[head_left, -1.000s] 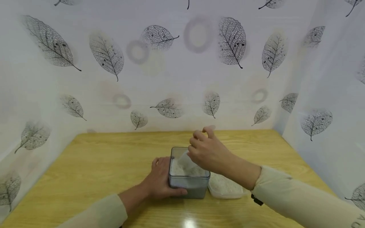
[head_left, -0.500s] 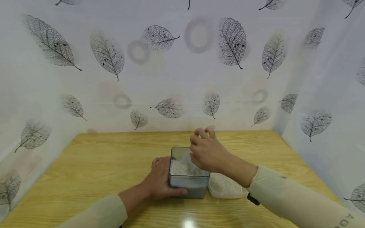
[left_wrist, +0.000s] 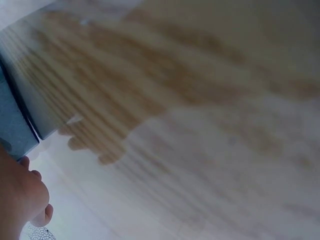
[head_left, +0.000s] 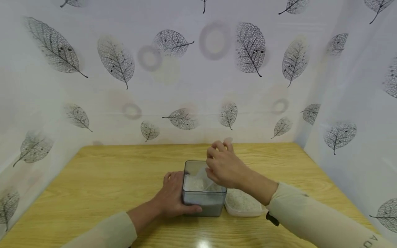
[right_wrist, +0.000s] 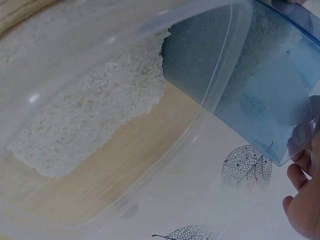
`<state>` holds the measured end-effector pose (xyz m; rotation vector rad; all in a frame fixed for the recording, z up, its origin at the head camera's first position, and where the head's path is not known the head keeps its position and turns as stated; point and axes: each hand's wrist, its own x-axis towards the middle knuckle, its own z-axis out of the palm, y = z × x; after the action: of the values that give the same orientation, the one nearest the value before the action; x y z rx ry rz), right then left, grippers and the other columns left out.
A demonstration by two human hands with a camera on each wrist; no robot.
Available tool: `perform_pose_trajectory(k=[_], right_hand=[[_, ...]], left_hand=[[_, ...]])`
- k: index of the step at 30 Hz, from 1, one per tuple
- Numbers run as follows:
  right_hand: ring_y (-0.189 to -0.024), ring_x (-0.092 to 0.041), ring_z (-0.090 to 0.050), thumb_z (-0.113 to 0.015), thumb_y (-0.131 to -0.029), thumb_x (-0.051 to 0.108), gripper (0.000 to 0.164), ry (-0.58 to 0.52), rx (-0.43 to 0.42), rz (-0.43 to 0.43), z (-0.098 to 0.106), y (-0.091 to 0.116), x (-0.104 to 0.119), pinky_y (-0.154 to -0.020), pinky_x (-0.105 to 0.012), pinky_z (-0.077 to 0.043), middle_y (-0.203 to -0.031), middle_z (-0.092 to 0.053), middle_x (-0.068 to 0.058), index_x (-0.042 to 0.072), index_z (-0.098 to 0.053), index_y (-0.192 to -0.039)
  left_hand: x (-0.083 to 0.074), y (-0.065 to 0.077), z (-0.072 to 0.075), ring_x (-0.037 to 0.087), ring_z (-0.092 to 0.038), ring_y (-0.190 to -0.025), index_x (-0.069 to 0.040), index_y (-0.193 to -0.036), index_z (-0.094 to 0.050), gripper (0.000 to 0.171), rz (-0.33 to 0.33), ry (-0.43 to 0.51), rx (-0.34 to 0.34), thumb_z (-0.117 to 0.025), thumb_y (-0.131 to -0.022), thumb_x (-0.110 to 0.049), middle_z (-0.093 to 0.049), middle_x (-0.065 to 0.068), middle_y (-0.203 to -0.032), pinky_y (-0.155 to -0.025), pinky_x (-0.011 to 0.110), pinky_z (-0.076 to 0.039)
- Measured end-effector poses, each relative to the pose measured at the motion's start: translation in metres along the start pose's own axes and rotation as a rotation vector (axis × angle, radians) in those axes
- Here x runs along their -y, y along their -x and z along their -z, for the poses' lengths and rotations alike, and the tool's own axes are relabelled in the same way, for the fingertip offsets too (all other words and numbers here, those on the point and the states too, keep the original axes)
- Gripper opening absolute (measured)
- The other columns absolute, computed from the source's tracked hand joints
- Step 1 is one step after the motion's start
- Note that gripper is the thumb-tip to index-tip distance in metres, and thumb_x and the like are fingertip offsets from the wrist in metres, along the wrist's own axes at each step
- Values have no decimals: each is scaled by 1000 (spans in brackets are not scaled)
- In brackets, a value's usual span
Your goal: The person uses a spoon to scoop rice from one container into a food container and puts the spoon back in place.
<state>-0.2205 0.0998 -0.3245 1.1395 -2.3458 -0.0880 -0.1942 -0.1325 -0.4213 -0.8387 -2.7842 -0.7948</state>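
My left hand (head_left: 170, 198) grips a clear grey-blue box (head_left: 203, 204) of white rice (head_left: 193, 184), thumb across the front and fingers along its left side. In the left wrist view, the left hand (left_wrist: 25, 195) is by the box's edge. Inside the box is a translucent plastic scoop (head_left: 201, 175), tilted, its lower part among the grains. My right hand (head_left: 224, 167) pinches its upper end, which the fingers partly hide. Right beside the box stands a low clear plastic tub (head_left: 245, 213) with rice in it, partly under my right forearm.
Box and tub stand on a wood-grain table (head_left: 124, 172). Leaf-patterned white sheets (head_left: 198, 86) surround its back and sides. A dark band (head_left: 272, 218) shows at my right cuff. In the right wrist view, the tub's rim (right_wrist: 220, 75) crosses in front of the box.
Within the box, the scoop has changed its tilt, and my right hand has shifted slightly right. The left hand still grips the box in the same place.
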Motion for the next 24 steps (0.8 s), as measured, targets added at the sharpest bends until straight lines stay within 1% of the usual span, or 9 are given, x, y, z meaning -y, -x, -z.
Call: perform_pose_trajectory(k=[8,14,20,24], right_hand=[[-110,-25,-45,-67,-86,26,23,-34,15,-34,0,1,0,-93,-50,-30,-99,-55,2,20,-56,-67],[-110,-26,-43,-64,-87,25,27,-62,34,-67,-2,3,0,-91,-51,-32,-101,-54,2,21,-53,-63],[-112,-27,-41,-65,-87,23,27,-82,28,-79,-3,4,-1,-92,-54,-32,-102,-51,2,23,-53,-63],[-112,-29,-40,-64,-88,21,30,-120,27,-95,-3,5,-1,-90,-54,-31,-102,-51,1,24,-51,-62]], left_hand=[[0,0,-2,24,-45,-121,-9,-142,-36,108,-12,-3,-11,-72,-66,-77,-51,4,-130,-106,52,-23],[0,0,-2,23,-44,-122,-10,-143,-35,109,-12,5,-6,-72,-66,-77,-51,3,-131,-108,53,-23],[0,0,-2,23,-44,-121,-9,-143,-34,110,-6,4,-5,-72,-66,-78,-50,3,-130,-108,53,-23],[0,1,-2,24,-44,-121,-8,-142,-35,109,-15,4,-17,-73,-66,-76,-51,4,-129,-107,52,-23]])
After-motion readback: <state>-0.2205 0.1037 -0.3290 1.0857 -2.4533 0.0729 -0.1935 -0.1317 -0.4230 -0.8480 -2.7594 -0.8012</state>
